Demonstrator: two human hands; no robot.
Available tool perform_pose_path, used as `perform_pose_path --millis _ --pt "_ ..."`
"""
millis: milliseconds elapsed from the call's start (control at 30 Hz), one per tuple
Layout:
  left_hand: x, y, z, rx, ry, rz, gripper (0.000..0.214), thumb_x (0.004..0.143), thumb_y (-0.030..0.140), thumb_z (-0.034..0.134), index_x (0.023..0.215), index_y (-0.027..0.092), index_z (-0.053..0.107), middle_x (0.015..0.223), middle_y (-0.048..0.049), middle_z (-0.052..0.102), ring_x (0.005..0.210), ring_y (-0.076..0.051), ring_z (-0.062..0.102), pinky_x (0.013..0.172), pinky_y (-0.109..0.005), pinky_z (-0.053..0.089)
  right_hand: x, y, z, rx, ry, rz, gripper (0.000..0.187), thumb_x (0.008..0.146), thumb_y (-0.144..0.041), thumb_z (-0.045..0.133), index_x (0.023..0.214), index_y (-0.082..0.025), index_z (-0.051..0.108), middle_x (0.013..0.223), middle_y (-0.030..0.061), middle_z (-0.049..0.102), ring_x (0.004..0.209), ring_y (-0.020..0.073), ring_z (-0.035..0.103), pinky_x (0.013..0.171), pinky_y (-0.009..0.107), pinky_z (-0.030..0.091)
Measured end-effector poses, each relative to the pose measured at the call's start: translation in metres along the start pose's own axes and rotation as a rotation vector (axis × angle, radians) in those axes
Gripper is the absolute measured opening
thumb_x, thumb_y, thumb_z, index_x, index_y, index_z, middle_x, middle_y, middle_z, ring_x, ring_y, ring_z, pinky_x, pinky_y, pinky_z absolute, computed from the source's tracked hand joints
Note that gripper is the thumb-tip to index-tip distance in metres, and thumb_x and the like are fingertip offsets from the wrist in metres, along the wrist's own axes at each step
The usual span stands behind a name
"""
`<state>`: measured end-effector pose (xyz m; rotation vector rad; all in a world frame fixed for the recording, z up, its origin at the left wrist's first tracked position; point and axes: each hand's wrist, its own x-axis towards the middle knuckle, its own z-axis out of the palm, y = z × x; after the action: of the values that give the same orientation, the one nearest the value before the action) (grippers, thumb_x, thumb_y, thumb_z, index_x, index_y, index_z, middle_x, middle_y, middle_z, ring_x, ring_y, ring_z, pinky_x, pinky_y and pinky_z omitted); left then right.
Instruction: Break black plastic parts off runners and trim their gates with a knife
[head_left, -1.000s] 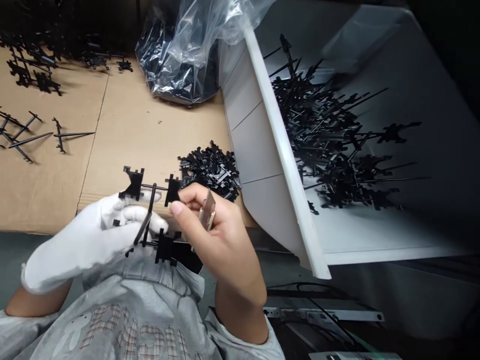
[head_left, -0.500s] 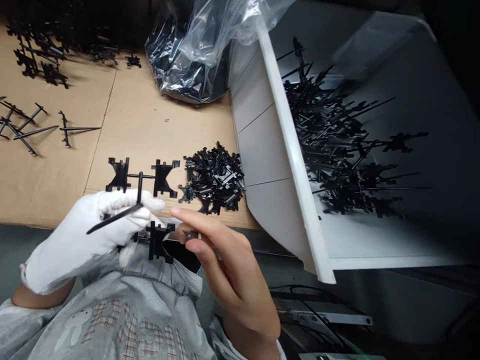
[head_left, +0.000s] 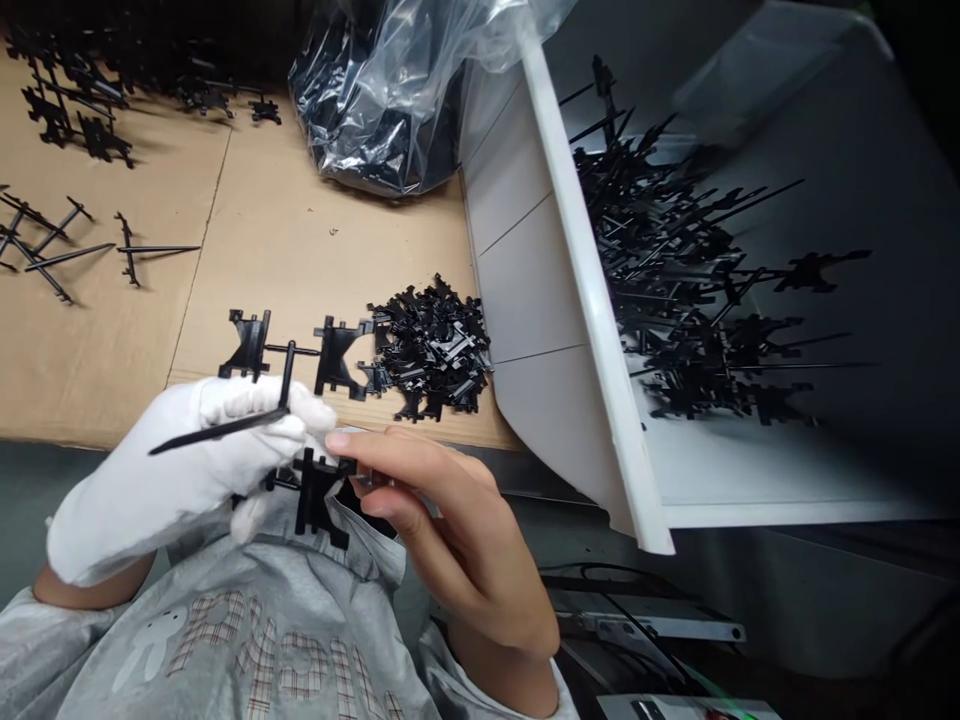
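Observation:
My left hand (head_left: 202, 470), in a white glove, is closed around a black plastic sprue (head_left: 289, 380). A long pointed stem (head_left: 217, 432) runs from it leftward across the glove. Two flat notched parts, a left one (head_left: 249, 343) and a right one (head_left: 341, 357), stick out beyond my fingers. Another notched part (head_left: 319, 497) on the sprue hangs below, near my right hand (head_left: 457, 530). That hand is bare, its index finger stretched to the part's upper corner and its thumb apart. Something small and shiny between its fingers cannot be made out.
A heap of loose black parts (head_left: 435, 350) lies beside a white bin (head_left: 592, 300) full of black sprues (head_left: 667, 250). A clear plastic bag (head_left: 382, 110) stands behind. Bare stems (head_left: 157, 248) and more sprues (head_left: 105, 135) lie on the cardboard (head_left: 247, 230) at left.
My right index finger has moved left onto the upper corner of the lower part. The sprue has shifted slightly right and tilted in my left hand.

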<state>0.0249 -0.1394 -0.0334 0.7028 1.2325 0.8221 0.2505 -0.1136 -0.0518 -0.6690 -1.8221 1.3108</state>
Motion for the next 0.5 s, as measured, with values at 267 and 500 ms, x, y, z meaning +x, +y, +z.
perform_pose_path --millis 267,500 --pt "-0.0017 0.0077 0.0038 -0.045 -0.012 -0.055 0.025 0.086 0.05 0.091 0.091 0.026 0.087 0.058 0.0054 0.069 0.042 -0.006 0.053 0.041 -0.01 0.041 0.0004 0.0015 -0.0017 0.005 -0.008 -0.021 0.033 0.112 -0.02 0.066 0.142 -0.028 0.074 0.122 0.0065 0.087 0.094 0.02 0.082 0.086 0.032 0.067" --pt "-0.0024 0.0101 0.002 -0.007 -0.017 -0.009 0.028 0.088 0.047 0.089 0.09 0.02 0.087 0.052 0.0046 0.066 0.04 -0.006 0.052 0.037 -0.008 0.031 0.0046 -0.0045 -0.0033 -0.084 -0.024 -0.006 0.028 0.111 -0.017 0.064 0.133 -0.026 0.077 0.099 0.0043 0.085 0.081 0.0202 0.078 0.076 0.031 0.064"
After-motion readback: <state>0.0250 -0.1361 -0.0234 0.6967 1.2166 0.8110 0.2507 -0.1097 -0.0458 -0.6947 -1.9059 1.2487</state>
